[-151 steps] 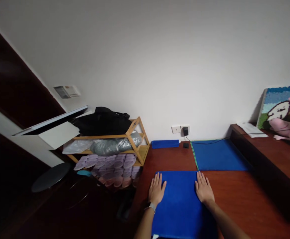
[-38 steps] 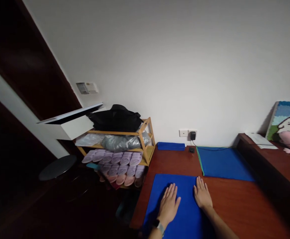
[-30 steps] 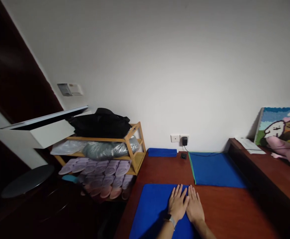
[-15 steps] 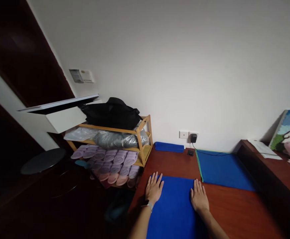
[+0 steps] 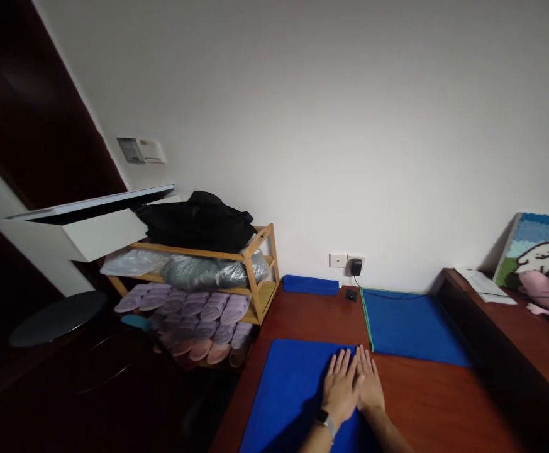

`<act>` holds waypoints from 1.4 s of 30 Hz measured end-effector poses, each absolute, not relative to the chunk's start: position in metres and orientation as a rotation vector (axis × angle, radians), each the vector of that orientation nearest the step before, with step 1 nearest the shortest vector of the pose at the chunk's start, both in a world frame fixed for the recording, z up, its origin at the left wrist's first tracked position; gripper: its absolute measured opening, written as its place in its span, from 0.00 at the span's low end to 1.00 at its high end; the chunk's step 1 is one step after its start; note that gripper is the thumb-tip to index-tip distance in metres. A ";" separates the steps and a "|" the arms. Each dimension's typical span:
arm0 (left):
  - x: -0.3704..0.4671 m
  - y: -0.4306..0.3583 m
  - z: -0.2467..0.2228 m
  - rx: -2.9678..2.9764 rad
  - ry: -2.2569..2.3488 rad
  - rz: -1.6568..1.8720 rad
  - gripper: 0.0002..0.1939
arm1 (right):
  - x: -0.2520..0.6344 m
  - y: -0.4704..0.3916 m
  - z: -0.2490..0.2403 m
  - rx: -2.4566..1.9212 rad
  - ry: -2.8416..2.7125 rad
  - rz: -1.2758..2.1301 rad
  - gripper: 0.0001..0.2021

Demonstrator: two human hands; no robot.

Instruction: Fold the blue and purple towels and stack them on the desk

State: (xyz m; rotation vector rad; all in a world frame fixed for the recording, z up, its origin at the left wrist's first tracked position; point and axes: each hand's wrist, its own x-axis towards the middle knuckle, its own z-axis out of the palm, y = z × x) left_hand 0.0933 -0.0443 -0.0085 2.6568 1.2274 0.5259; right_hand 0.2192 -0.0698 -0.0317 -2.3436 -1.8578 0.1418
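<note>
A bright blue cloth (image 5: 286, 384) lies spread on the reddish-brown table (image 5: 425, 396). My left hand (image 5: 341, 387), with a watch on the wrist, rests on the cloth near its right side, fingers stretched out. Right beside it, my right hand (image 5: 370, 382) lies flat along the cloth's right edge, fingers extended. The two hands touch or nearly touch, and neither holds anything. Behind the hands to the right is a second blue cloth (image 5: 410, 324) with a green edge. A folded blue cloth (image 5: 310, 285) sits at the back of the table by the wall.
A wooden rack (image 5: 255, 289) with purple and pink slippers, plastic-wrapped items and a black bag (image 5: 199, 223) stands left. A black plug (image 5: 356, 267) trails its cable over the green-edged cloth. A raised ledge (image 5: 529, 324) at right bears papers, a pink toy and a picture.
My left hand has slid right across the cloth from its left edge to beside my right hand. My right hand stays near the right edge. The camera view has shifted slightly.
</note>
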 end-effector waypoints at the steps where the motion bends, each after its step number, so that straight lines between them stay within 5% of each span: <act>1: 0.101 -0.049 -0.011 2.645 1.209 0.503 0.29 | 0.219 -0.070 -0.029 -2.348 -1.876 0.146 0.33; 14: -0.077 0.009 -0.003 2.449 2.044 0.387 0.34 | 0.214 -0.069 -0.017 -2.460 -1.754 0.179 0.34; 32: -0.068 0.009 0.003 2.452 2.008 0.477 0.34 | 0.181 -0.140 -0.008 -2.464 -1.685 0.236 0.33; 37: 0.005 -0.047 0.014 2.682 1.577 0.664 0.29 | 0.181 -0.138 0.002 -2.443 -1.659 0.270 0.32; 42: 0.068 -0.109 0.002 2.686 1.317 0.402 0.29 | 0.182 -0.142 0.008 -2.422 -1.757 0.306 0.31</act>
